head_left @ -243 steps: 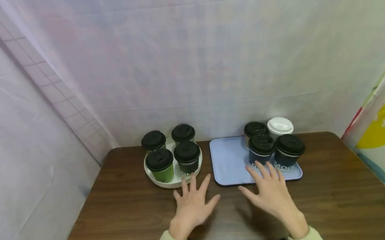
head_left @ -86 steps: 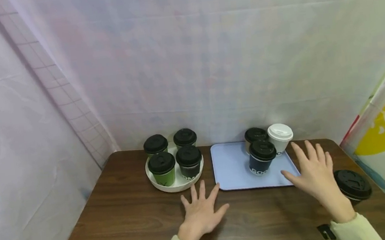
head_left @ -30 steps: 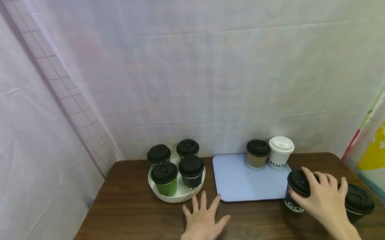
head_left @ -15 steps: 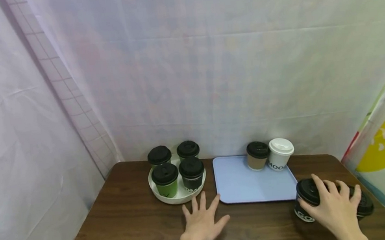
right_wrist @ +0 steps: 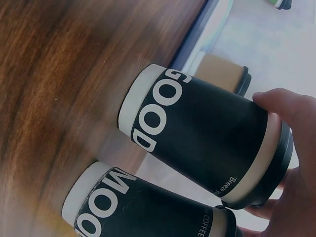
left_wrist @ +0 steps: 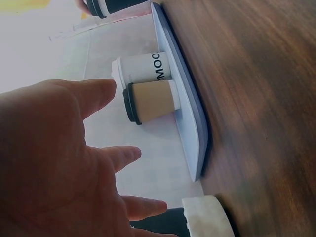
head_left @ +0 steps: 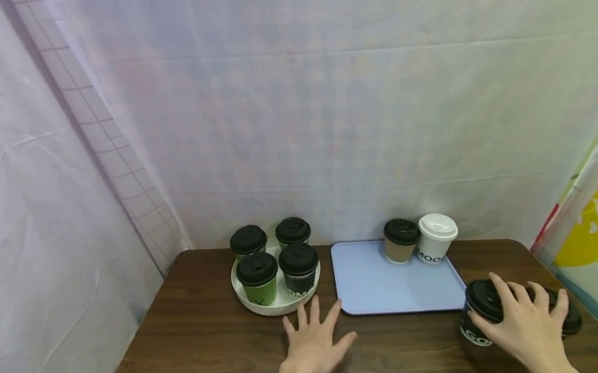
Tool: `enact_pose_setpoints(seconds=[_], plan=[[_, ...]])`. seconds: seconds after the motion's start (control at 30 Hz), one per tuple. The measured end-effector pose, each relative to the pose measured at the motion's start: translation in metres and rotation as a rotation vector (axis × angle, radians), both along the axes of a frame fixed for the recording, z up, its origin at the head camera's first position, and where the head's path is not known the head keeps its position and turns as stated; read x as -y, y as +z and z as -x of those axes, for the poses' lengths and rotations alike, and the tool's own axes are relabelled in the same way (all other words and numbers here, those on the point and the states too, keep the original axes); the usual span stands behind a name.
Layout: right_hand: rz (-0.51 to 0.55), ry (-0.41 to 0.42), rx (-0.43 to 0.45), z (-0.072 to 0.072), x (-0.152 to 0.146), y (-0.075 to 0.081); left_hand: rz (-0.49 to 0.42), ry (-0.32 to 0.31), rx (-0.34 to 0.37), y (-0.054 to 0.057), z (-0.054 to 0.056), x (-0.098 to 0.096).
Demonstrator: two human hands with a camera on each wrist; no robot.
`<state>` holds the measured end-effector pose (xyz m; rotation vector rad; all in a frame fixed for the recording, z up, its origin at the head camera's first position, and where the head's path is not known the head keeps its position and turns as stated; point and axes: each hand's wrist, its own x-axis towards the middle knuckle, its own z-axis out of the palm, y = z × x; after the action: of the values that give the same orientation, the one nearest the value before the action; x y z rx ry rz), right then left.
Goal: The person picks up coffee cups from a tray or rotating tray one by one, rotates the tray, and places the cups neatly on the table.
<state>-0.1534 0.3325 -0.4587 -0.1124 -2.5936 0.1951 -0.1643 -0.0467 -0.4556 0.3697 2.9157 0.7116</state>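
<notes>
My right hand [head_left: 528, 326] grips a dark navy paper coffee cup [right_wrist: 212, 133] near its black lid, thumb on one side and fingers on the other. The word GOOD is printed on that cup. Right beside it stands a matching dark cup [right_wrist: 148, 210] marked MOO, partly hidden behind the hand in the head view. Both are off the right front corner of the blue tray [head_left: 371, 283]. My left hand [head_left: 312, 348], fingers spread, holds nothing and lies just in front of the round white tray [head_left: 276, 308].
At the back of the blue tray stand a brown cup [head_left: 399, 250] with black lid and a white cup [head_left: 434, 245]. Several black-lidded cups, including a green cup [head_left: 260, 290], fill the round tray. A white curtain [head_left: 291, 119] hangs behind the brown table [head_left: 186, 359].
Both dark cups have left the blue tray for the table at its right. My right hand carried the GOOD cup rightward to beside the other. The left hand has barely moved.
</notes>
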Motion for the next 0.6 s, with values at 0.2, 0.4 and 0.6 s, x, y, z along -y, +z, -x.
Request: enact_pose_setpoints(seconds=[0.2,0.4,0.6], plan=[[-0.01,0.021,0.0,-0.002,-0.001,0.002,0.003,-0.004,0.001,0.0,-0.001,-0.001],[-0.024,0.108,-0.073,-0.003,0.027,0.017,0.003,-0.011,-0.003,0.0,0.0,-0.001],[-0.018,0.314,-0.192,0.025,0.091,0.019,-0.006,-0.007,0.003,-0.002,0.0,-0.001]])
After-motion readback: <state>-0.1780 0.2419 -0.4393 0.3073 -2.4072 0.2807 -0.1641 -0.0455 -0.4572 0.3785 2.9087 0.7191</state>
